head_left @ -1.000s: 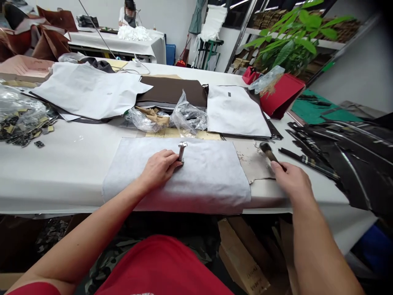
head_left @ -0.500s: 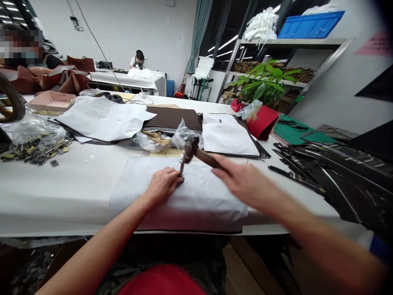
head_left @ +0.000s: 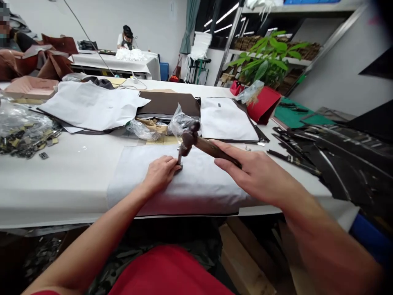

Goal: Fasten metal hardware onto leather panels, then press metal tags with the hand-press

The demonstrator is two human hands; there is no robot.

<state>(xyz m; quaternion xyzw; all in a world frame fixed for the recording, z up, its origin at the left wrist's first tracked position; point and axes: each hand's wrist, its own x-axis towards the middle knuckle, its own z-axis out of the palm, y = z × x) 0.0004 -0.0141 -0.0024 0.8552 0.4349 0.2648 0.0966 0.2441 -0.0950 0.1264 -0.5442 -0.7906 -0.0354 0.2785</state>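
Hammer (head_left: 204,146) swung leftward, clasped in right hand (head_left: 259,172)

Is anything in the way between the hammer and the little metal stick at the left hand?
Nothing visible is. The hammer hides the top of the metal stick, so I can't tell whether they touch. The left hand is lower, at the stick's base.
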